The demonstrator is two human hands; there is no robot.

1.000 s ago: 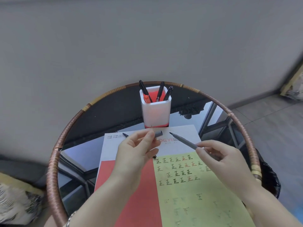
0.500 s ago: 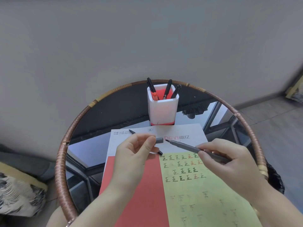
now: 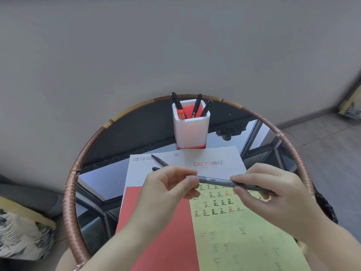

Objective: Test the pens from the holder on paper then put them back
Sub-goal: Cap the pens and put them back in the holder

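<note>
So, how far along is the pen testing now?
Done: the green sheet carries rows of black and red test marks. In hand: the left hand and right hand hold the grey pen. Left: it, a black pen and a second black pen on the white paper must return to the holder.

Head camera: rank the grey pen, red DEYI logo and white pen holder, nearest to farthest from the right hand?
1. grey pen: held in the right hand.
2. red DEYI logo: on the paper, just beyond.
3. white pen holder: at the table's far side.
</note>
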